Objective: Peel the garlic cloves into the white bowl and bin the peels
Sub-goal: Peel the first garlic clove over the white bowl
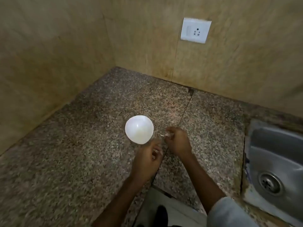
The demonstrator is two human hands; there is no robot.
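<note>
A speckled granite counter (73, 161) fills a corner between beige tiled walls (49, 46), and the white bowl (139, 129) stands upright near its middle. Nearest the camera, below the bowl and to its right, a grey-blue sleeve (229, 213) covers the right arm. A strip of pale floor with a dark shoe (161, 213) shows past the counter's front edge.

The left hand (147, 158) hovers just on the near side of the bowl with its fingers curled inward. Motion blur hides whether they hold anything. The right hand (177, 141) is just right of the bowl and close to the left hand. Its thumb and fingertips pinch a small pale garlic piece (163, 135) that points toward the bowl's rim; I cannot tell whether it is clove or peel.

Well to the right of the bowl, a steel sink (275, 161) is set into the counter. Far beyond the bowl, high on the right-hand wall, is a white socket plate (195, 30).
</note>
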